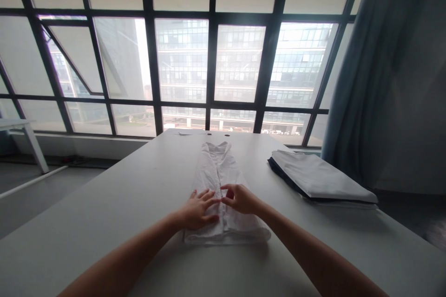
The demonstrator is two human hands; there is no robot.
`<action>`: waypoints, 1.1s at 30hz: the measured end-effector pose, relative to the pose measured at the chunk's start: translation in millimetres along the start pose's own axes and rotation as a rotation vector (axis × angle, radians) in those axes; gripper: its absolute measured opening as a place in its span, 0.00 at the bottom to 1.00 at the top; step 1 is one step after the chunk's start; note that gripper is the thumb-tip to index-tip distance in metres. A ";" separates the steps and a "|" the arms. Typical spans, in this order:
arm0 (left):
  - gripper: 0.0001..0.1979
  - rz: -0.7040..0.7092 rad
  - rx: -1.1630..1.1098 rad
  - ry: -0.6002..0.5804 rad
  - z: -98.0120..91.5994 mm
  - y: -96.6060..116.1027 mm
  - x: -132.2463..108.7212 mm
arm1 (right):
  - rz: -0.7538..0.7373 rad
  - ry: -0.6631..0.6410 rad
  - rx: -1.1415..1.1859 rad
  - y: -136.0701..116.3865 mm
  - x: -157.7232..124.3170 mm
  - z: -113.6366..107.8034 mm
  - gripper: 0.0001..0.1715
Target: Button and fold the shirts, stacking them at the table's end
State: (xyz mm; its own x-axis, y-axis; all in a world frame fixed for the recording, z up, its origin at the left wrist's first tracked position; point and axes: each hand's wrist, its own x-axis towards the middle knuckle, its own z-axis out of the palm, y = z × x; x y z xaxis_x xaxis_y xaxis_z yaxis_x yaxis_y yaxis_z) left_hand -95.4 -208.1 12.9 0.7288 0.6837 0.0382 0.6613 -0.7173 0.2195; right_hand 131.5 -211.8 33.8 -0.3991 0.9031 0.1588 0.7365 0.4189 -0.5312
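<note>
A white button-front shirt (pixel 213 167) is laid lengthwise down the middle of a white table (pixel 104 204), with its collar end toward the window and its sides seemingly folded in. Its lower end, nearest the camera, is wider and loosely layered. Both forearms are extended from the lower corners of the frame. The left hand (pixel 198 209) is held spread and flat on the near part of the shirt, with its fingers directed toward the button placket (pixel 219 199). The right hand (pixel 241 198) is placed just beside it, its fingers curled and its fingertips brought down at the placket; whether cloth is pinched between them cannot be told. The two hands are almost touching.

To the right, on the same table, a folded stack of white cloth over dark cloth (pixel 318 176) is set well apart from the shirt. Two small dark holes (pixel 227 135) are seen in the tabletop at its far end. Beyond it, a black-framed window (pixel 212 65) fills the upper frame, with a multi-storey building (pixel 181 62) visible through the glass. A blue-grey curtain (pixel 348 79) hangs at upper right.
</note>
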 end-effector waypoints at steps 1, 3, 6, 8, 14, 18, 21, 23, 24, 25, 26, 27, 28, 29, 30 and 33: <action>0.36 0.026 0.012 -0.014 -1.4 2.3 -0.9 | -0.058 0.047 -0.093 7.5 -3.3 -3.8 0.30; 0.37 0.070 0.030 -0.038 -3.3 7.9 -1.7 | -0.082 0.052 -0.249 23.8 -9.9 -6.9 0.33; 0.39 0.098 0.033 -0.104 -3.9 17.1 -1.9 | -0.011 -0.085 -0.344 40.5 -19.9 -0.7 0.37; 0.40 0.099 0.025 -0.152 -4.4 22.4 -3.2 | 0.019 -0.136 -0.356 41.4 -27.5 6.1 0.38; 0.26 0.191 -0.117 -0.079 -20.9 24.7 -10.6 | -0.033 -0.099 -0.392 12.2 -57.8 2.1 0.40; 0.18 0.232 -0.330 -0.074 -23.5 23.6 1.6 | -0.132 -0.124 -0.293 4.0 -59.6 -18.0 0.18; 0.17 0.232 -0.194 0.149 -9.0 27.6 18.3 | -0.153 -0.013 -0.253 18.9 -41.8 -23.8 0.10; 0.22 0.286 -0.052 0.216 1.8 29.3 27.2 | -0.169 0.092 -0.311 36.0 -24.6 -21.9 0.11; 0.25 0.311 -0.017 0.184 6.0 29.3 30.1 | -0.168 0.112 -0.341 45.3 -15.3 -20.0 0.14; 0.27 0.324 -0.001 0.129 9.0 28.7 32.0 | -0.161 0.107 -0.364 54.5 -5.6 -17.9 0.17; 0.27 0.325 0.001 0.076 11.0 27.5 33.1 | -0.148 0.087 -0.382 63.4 4.3 -16.0 0.20; 0.28 0.321 -0.005 0.035 11.9 26.1 33.5 | -0.129 0.063 -0.397 71.7 14.6 -14.4 0.23; 0.28 0.318 -0.016 0.009 12.2 24.6 33.5 | -0.110 0.040 -0.409 79.5 25.5 -13.2 0.25; 0.29 0.315 -0.028 -0.006 12.0 23.2 33.4 | -0.094 0.022 -0.421 86.8 37.0 -12.4 0.27; 0.29 0.312 -0.039 -0.015 11.5 22.0 33.2 | -0.083 0.009 -0.430 93.6 49.1 -12.1 0.27; 0.31 0.310 -0.076 -0.039 9.5 20.4 32.9 | -0.028 -0.024 -0.458 113.7 88.7 -13.1 0.28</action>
State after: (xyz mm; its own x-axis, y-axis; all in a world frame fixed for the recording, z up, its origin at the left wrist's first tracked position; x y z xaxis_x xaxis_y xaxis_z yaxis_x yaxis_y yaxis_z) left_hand -56.3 -201.5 9.3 0.9006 0.4277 0.0778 0.3929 -0.8774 0.2753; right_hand 187.0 -82.9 -1.6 -0.4307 0.8908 0.1451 0.8888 0.4465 -0.1033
